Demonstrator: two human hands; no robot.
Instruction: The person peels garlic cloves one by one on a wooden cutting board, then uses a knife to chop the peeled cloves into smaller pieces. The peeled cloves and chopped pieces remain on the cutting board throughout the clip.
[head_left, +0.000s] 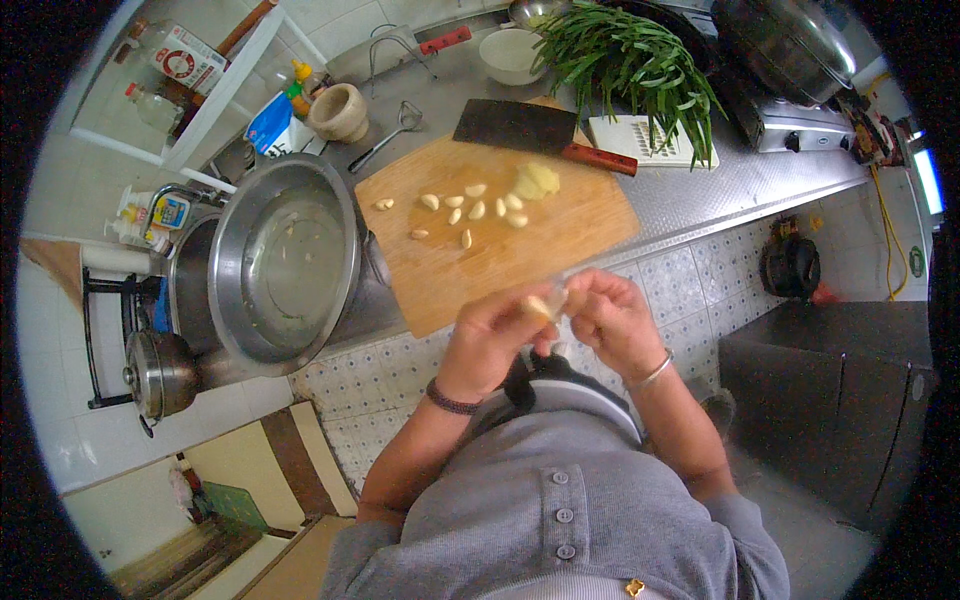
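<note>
My left hand (491, 337) pinches a pale garlic clove (537, 309) just in front of the board's near edge. Close against it, my right hand (613, 324) grips a bit of thin, whitish garlic skin (557, 300); motion blurs the fingertips. Beyond both hands lies a wooden cutting board (427, 285). Several peeled garlic cloves (476, 210) are scattered over its middle, beside flat pieces of what looks like peeled ginger (537, 181). A cleaver (517, 126) with a wooden handle rests across the board's far side, blade to the left.
A large metal basin (292, 262) holding water sits left, over the sink. Behind stand a stone mortar (339, 112), a peeler (390, 136) and a white bowl (511, 56). Green garlic chives (637, 67) overlap a white grater (679, 144). A gas stove (799, 127) carries a big pot (787, 49).
</note>
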